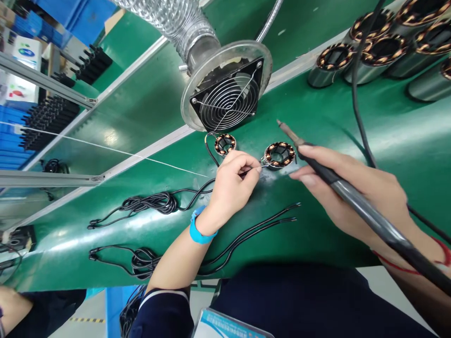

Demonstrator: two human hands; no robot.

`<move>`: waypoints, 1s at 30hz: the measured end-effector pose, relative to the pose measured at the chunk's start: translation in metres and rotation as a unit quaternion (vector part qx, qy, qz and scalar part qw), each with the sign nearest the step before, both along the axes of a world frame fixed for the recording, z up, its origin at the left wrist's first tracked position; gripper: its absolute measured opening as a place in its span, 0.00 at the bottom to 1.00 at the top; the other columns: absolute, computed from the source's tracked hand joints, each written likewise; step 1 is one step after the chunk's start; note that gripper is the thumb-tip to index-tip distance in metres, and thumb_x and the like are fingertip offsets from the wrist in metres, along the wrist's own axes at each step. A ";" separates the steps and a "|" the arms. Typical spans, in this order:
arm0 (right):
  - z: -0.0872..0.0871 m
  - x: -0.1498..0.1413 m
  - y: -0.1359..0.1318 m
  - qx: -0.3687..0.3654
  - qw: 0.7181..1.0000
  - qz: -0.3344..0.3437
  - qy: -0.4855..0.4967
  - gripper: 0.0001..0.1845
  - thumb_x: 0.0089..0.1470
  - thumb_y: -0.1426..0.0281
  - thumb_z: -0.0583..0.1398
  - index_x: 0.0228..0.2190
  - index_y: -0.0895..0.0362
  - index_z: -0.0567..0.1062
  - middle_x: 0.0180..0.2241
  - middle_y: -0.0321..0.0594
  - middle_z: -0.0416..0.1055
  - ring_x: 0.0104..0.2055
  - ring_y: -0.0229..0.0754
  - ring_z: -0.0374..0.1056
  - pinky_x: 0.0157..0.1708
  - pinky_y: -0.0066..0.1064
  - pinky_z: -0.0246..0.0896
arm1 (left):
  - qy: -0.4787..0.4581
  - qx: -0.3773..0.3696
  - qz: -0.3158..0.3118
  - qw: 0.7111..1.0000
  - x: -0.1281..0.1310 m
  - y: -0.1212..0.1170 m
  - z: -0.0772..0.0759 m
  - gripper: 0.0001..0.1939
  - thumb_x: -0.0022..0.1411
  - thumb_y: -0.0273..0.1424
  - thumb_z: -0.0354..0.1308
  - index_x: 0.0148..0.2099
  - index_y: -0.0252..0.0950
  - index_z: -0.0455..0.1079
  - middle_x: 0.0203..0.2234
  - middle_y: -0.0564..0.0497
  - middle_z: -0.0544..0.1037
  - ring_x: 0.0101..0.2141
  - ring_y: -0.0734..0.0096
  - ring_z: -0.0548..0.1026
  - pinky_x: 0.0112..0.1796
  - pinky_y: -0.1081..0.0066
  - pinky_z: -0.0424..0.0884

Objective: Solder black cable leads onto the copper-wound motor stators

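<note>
My left hand [237, 180] pinches the end of a black cable [199, 190] beside a round copper-wound stator [279, 155] standing on the green bench. Thin bare wire ends run from the fingertips to the stator's left rim. In my right hand [355, 192] is a soldering iron [366, 206], its tip pointing up and left, above and apart from the stator. A second small stator [225, 144] stands just behind my left hand, with a wire loop at its left. The cable's coil [151, 203] lies to the left.
A fume extractor fan [229, 101] on a silver duct [176, 23] stands behind the stators. Several tall stators [331, 65] fill the back right. A second coiled cable [144, 263] lies nearer me. A person's arm [14, 307] shows at lower left.
</note>
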State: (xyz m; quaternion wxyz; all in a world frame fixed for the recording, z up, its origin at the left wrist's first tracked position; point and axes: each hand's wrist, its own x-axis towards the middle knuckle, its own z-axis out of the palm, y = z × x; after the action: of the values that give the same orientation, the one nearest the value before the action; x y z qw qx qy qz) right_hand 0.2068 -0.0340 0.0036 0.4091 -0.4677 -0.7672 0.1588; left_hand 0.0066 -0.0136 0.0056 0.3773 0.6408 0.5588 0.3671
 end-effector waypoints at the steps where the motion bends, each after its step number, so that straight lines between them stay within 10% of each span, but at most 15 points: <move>1: 0.000 0.001 -0.005 0.009 1.000 0.002 0.027 0.21 0.62 0.72 0.61 0.55 0.47 0.73 0.37 0.37 0.80 0.37 0.43 0.76 0.38 0.35 0.73 | 0.011 0.008 0.000 1.000 0.000 0.000 0.000 0.08 0.57 0.20 0.58 0.29 0.36 0.71 0.31 0.51 0.74 0.34 0.72 0.70 0.35 0.72 0.68; 7: -0.019 0.009 -0.024 0.080 0.991 0.002 0.106 0.17 0.57 0.75 0.64 0.48 0.51 0.77 0.31 0.37 0.79 0.28 0.41 0.75 0.23 0.30 0.70 | 0.036 0.050 -0.008 0.998 0.000 -0.001 -0.004 0.08 0.59 0.19 0.58 0.30 0.36 0.70 0.32 0.51 0.74 0.36 0.71 0.71 0.38 0.70 0.69; 30: -0.025 0.009 -0.027 0.028 0.996 0.028 0.085 0.12 0.61 0.72 0.62 0.47 0.52 0.77 0.33 0.38 0.80 0.26 0.37 0.75 0.28 0.28 0.75 | 0.083 0.129 -0.027 0.988 -0.004 0.000 -0.013 0.07 0.61 0.19 0.57 0.33 0.37 0.69 0.32 0.52 0.73 0.35 0.73 0.71 0.33 0.72 0.68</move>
State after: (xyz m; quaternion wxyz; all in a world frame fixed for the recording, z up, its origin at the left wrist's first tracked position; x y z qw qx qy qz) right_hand 0.2156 -0.0611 -0.0215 0.4815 -0.4189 -0.7466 0.1879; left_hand 0.0028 -0.0133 -0.0076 0.2530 0.7272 0.5187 0.3716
